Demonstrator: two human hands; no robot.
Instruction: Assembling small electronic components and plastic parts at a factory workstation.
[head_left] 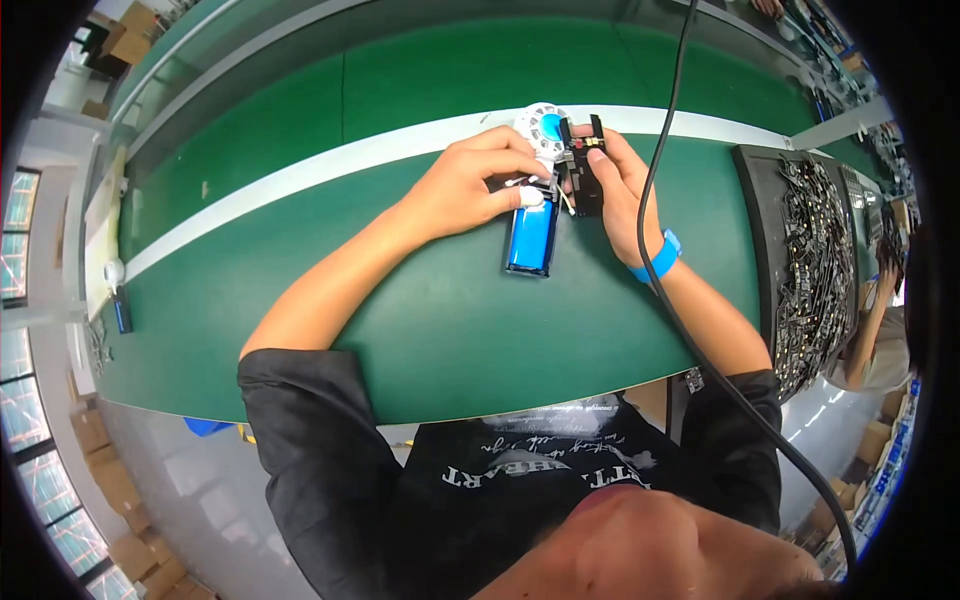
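Fan assembly [540, 185], a small handheld unit with a white round grille head and a blue cylindrical body, lay on the green bench [420, 320] near its far middle, head pointing away from the person and body pointing back toward them.

Bench: long green surface with a white stripe [300, 175] running along it just behind the fan. A black tray [760, 230] heaped with small dark parts sat at the right end, well apart from the hands. A black cable [665, 130] hung down from above, crossed the right wrist and ran off toward the lower right. At the far left edge of the bench lay a second small white-and-blue item [118, 295], too small to tell in detail.

Left hand [470, 185]: rested on the fan at the joint between head and body, fingers curled together and pressed on it; one fingertip wore a white cot.

Right hand [620, 190]: held a black fixture-like part [583, 170] just beside the fan's neck, fingers clamped along its side. A blue band [655, 258] circled the right wrist.

Whether the black part touched the fan could not be told; the two sat tight against each other in view.
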